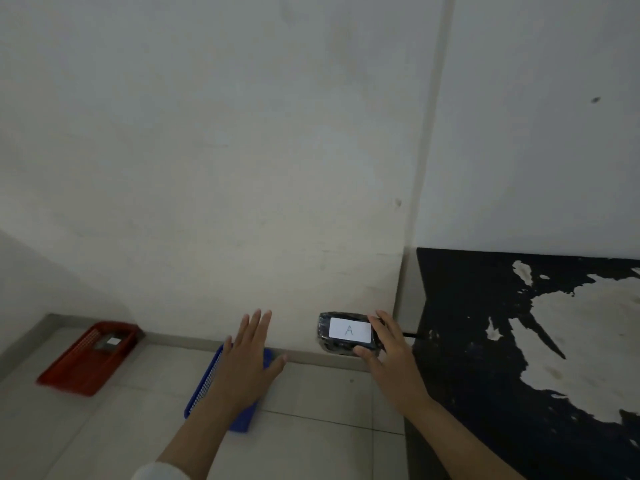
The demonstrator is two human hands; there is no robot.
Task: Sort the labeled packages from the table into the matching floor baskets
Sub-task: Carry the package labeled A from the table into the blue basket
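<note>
My right hand [389, 355] grips a black-wrapped package [341, 332] with a white label reading "A", held in the air between the table and the wall. My left hand [247, 355] is spread flat with fingers apart, holding nothing, hovering over a blue basket [204, 393] on the floor, which it partly hides. A red basket [88, 358] stands further left on the floor, with a dark package bearing a white label inside it.
The table [502, 341] with a worn black and white top fills the right side. A pale wall runs behind the baskets, with a grey skirting along the tiled floor [311, 445].
</note>
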